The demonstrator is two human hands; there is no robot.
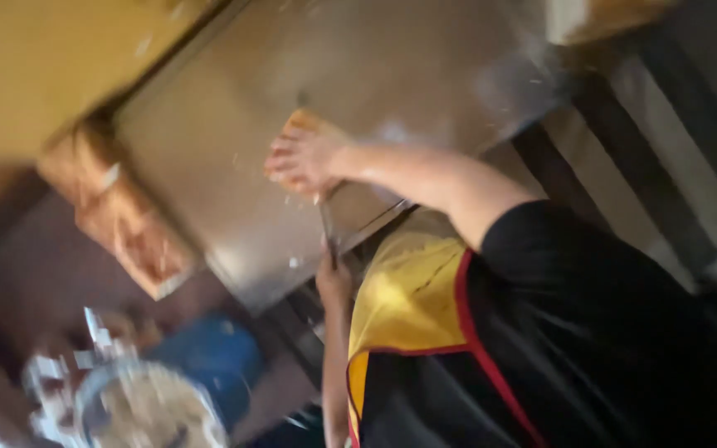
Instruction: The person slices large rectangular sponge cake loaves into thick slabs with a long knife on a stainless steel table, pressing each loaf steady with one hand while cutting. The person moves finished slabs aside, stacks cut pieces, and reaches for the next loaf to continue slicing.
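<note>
The picture is blurred and tilted. My right hand (pixel 304 158) lies flat with its fingers spread on a tan slab (pixel 304 123) that rests on a steel worktop (pixel 209 141). At the worktop's near edge my left hand (pixel 334 278) is closed around a thin dark blade-like tool (pixel 327 228), which points up toward the right hand. What the slab is made of cannot be made out. I wear a black shirt and a yellow apron with red trim (pixel 408 299).
A brown crusty block (pixel 122 220) sits along the worktop's left edge. Below it are a blue tub (pixel 213 357) and a round bowl with pale contents (pixel 147 411). A yellow surface (pixel 35 66) fills the top left. Dark and pale stripes (pixel 624 166) run along the right.
</note>
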